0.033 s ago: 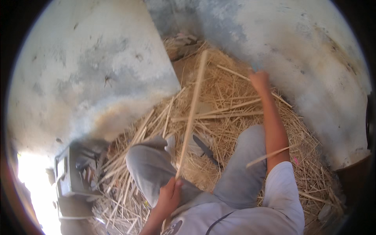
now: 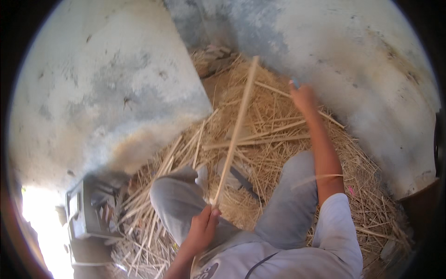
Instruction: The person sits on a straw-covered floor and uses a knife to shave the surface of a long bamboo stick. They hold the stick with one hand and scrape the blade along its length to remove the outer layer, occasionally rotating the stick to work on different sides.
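A long, pale strip (image 2: 238, 125), which looks like split bamboo or wood, slants up and away from my left hand (image 2: 203, 226). My left fingers are closed round its near end, above my lap. Farther out on the right, my right hand (image 2: 304, 98) is closed beside the wall, its fingers blurred. A small light-blue thing (image 2: 295, 83) shows at its fingertips; I cannot make out what it is. Across my right forearm lies or passes a thin, blurred sliver (image 2: 331, 176). Between my legs rests a dark, flat, blade-like piece (image 2: 244, 182).
Loose shavings and strips (image 2: 274, 111) cover the floor around my bent legs. Longer strips (image 2: 162, 179) are heaped on the left. A stained, pale wall (image 2: 362, 79) rises on the right, and a pale panel (image 2: 116, 83) on the left. A grey, box-like object (image 2: 82, 209) stands at lower left.
The far end of the strip has swung slightly right. My right hand has shifted a little left and turned, and the sliver by my right forearm has changed its angle.
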Available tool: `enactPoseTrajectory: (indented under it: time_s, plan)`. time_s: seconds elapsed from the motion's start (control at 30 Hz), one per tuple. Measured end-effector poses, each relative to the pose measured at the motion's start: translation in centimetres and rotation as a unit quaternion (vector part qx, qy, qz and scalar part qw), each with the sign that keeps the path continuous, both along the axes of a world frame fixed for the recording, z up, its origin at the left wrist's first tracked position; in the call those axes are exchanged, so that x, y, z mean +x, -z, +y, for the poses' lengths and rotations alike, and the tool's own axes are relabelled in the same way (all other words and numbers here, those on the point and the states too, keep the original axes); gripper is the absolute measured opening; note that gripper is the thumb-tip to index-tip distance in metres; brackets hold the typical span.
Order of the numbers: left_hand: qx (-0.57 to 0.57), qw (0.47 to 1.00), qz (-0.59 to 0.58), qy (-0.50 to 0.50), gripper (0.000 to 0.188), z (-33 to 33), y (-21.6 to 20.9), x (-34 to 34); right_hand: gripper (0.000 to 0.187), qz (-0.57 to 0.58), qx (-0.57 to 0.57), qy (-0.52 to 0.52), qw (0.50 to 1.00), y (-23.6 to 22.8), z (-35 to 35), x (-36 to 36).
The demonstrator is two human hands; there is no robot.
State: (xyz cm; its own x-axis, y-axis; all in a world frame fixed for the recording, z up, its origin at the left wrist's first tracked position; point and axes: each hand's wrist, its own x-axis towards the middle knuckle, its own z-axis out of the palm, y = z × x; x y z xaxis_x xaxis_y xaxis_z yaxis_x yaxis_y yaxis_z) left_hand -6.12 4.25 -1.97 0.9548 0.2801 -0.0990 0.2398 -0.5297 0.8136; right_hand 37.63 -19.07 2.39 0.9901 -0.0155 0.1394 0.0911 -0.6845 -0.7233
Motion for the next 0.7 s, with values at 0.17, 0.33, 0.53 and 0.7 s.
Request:
enactPoseTrajectory:
  time_s: [0.17, 0.33, 0.53, 0.7]
  plan:
    - [-0.190, 0.975, 0.001, 0.118, 0.029, 2.1, -4.3, 8.7, 0.044, -0.167, 0.131, -0.101, 0.972, -1.2, 0.7, -3.1]
    - [-0.226, 0.959, -0.051, 0.163, 0.029, 3.9, -8.3, 14.7, 0.032, 0.024, 0.376, -0.173, 0.910, -4.5, 2.1, -11.8]
    - [-0.254, 0.946, -0.151, 0.131, 0.029, 4.6, -12.0, 20.2, 0.038, 0.273, 0.315, -0.353, 0.838, -0.2, 3.1, -18.7]
    - [-0.302, 0.916, -0.236, 0.121, 0.028, 4.9, -12.3, 21.6, 0.040, 0.287, 0.355, -0.404, 0.792, 0.0, 4.7, -21.0]
